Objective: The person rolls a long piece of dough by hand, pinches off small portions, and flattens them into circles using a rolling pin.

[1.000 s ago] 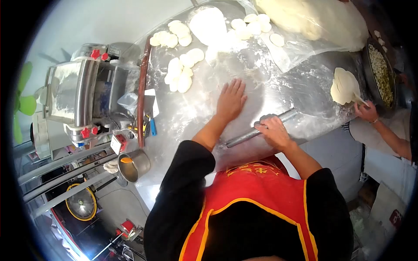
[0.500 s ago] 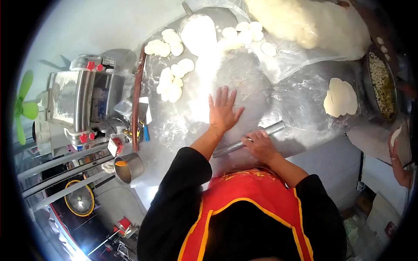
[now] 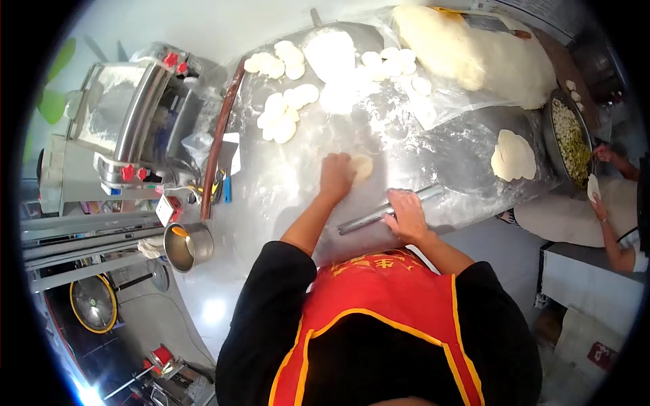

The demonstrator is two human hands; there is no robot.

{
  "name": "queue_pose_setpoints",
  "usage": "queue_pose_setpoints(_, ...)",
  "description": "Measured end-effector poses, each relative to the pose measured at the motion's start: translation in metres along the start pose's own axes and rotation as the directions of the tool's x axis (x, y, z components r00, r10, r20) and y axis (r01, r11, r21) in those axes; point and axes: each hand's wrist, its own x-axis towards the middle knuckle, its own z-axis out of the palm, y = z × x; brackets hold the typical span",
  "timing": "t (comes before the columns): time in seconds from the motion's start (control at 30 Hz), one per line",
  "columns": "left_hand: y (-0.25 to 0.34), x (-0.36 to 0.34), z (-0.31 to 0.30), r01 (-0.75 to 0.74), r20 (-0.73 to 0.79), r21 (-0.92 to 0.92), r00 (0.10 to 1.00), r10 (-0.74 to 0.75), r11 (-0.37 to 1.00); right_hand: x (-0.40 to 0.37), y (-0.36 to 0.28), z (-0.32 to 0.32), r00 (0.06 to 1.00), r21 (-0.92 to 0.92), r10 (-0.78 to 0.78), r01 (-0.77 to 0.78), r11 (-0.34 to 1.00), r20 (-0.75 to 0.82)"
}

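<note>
My left hand (image 3: 336, 176) is closed, its fingers curled at the near edge of a small round piece of dough (image 3: 363, 169) on the floured worktop (image 3: 271, 193). Part of that dough is hidden by the fingers. Closer to the apron, my right hand (image 3: 406, 213) lies over a metal rolling pin (image 3: 362, 221), the thumb on the near side. A flat rolled-out dough sheet (image 3: 513, 157) rests to the right. Several dough pieces (image 3: 279, 122) sit in clusters beyond my left hand.
A large dough mass (image 3: 467, 54) lies under plastic at the back. A bowl of chopped filling (image 3: 570, 135) stands right, by another person's hands (image 3: 598, 206). Left are a long wooden rod (image 3: 222, 135), a dough-rolling machine (image 3: 139, 118) and a metal pot (image 3: 188, 248).
My left hand went from flat and spread to curled at a dough piece. The right hand stays on the rolling pin. The view has shifted, showing more of the other person.
</note>
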Motion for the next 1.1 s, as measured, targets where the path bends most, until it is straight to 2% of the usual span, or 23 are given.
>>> queue_pose_setpoints(0.03,0.002,-0.011,0.007,-0.08,-0.007,0.0,0.997,0.08,0.997,-0.002,-0.004,0.005,0.998,-0.002,0.043,-0.043,0.999,-0.041)
queue_pose_setpoints(0.1,0.008,-0.032,0.014,-0.094,0.053,-0.103,0.994,0.1,0.99,0.0,-0.011,0.016,0.995,-0.148,0.088,-0.093,0.985,-0.039)
queue_pose_setpoints(0.13,0.025,-0.04,-0.002,-0.026,0.123,-0.199,0.991,0.051,0.98,0.004,-0.013,0.02,0.994,-0.22,0.106,-0.112,0.969,-0.042)
queue_pose_setpoints(0.17,0.034,-0.044,-0.011,0.049,0.197,-0.289,0.98,0.009,0.956,0.013,-0.012,0.023,0.992,-0.21,0.115,-0.121,0.97,-0.045)
queue_pose_setpoints(0.27,0.03,-0.037,-0.006,0.123,0.098,-0.401,0.991,-0.092,0.908,0.065,-0.011,0.026,0.991,-0.335,0.125,-0.133,0.933,-0.045)
queue_pose_setpoints(0.3,0.036,-0.025,-0.015,0.209,0.132,-0.306,0.975,-0.176,0.929,0.087,-0.007,0.031,0.987,-0.328,0.148,-0.161,0.931,-0.066)
queue_pose_setpoints(0.4,0.017,0.001,-0.002,0.113,0.146,-0.233,0.986,-0.081,0.966,0.154,0.003,0.038,0.979,-0.316,0.179,-0.202,0.927,-0.103)
queue_pose_setpoints(0.5,0.018,0.012,-0.007,0.193,0.356,-0.203,0.928,-0.111,0.96,0.149,0.001,0.036,0.991,-0.242,0.125,-0.132,0.961,-0.046)
queue_pose_setpoints(0.53,0.014,0.005,-0.005,0.146,0.283,-0.202,0.955,-0.086,0.968,0.136,-0.001,0.033,0.995,-0.204,0.095,-0.097,0.974,-0.019)
queue_pose_setpoints(0.57,0.006,-0.006,0.0,0.1,0.203,-0.199,0.977,-0.059,0.975,0.104,-0.004,0.027,0.999,-0.254,-0.022,0.01,0.967,-0.043)
queue_pose_setpoints(0.6,0.002,-0.018,0.001,0.057,0.123,-0.194,0.992,-0.033,0.979,0.066,-0.007,0.026,0.978,-0.296,-0.154,0.106,0.949,-0.144)
queue_pose_setpoints(0.63,0.002,-0.024,-0.007,0.232,0.196,-0.195,0.961,-0.194,0.953,0.037,-0.012,0.014,0.991,-0.226,-0.129,0.118,0.967,-0.037)
queue_pose_setpoints(0.73,0.005,-0.047,-0.024,0.331,0.274,-0.26,0.926,-0.259,0.907,0.031,-0.016,0.013,0.999,-0.295,-0.046,0.05,0.954,0.02)
queue_pose_setpoints(0.77,0.009,-0.045,-0.029,0.321,0.307,-0.226,0.92,-0.246,0.92,0.043,-0.015,0.021,1.0,-0.301,-0.002,-0.001,0.953,-0.009)
queue_pose_setpoints(0.83,0.02,-0.025,-0.042,0.294,0.347,-0.163,0.91,-0.225,0.942,0.115,-0.007,0.037,0.995,-0.316,0.06,-0.081,0.945,-0.076)
queue_pose_setpoints(0.93,0.015,0.001,-0.023,0.227,0.287,-0.142,0.941,-0.179,0.964,0.177,0.001,0.04,0.996,-0.297,0.03,-0.055,0.953,-0.09)
queue_pose_setpoints(0.97,0.017,0.005,-0.022,0.288,0.334,-0.14,0.914,-0.229,0.947,0.171,-0.004,0.04,0.998,-0.268,0.011,-0.027,0.963,-0.064)
queue_pose_setpoints(1.03,0.002,-0.013,-0.014,0.177,0.137,-0.134,0.978,-0.159,0.975,0.125,-0.008,0.031,0.999,-0.215,-0.031,0.028,0.976,-0.011)
queue_pose_setpoints(1.07,-0.002,-0.025,-0.011,0.12,0.039,-0.125,0.992,-0.116,0.985,0.085,-0.006,0.029,0.996,-0.291,-0.085,0.08,0.953,-0.005)
queue_pose_setpoints(1.1,0.001,-0.03,-0.023,0.295,0.148,-0.175,0.951,-0.271,0.94,0.048,-0.011,0.019,0.99,-0.298,-0.137,0.141,0.944,0.035)
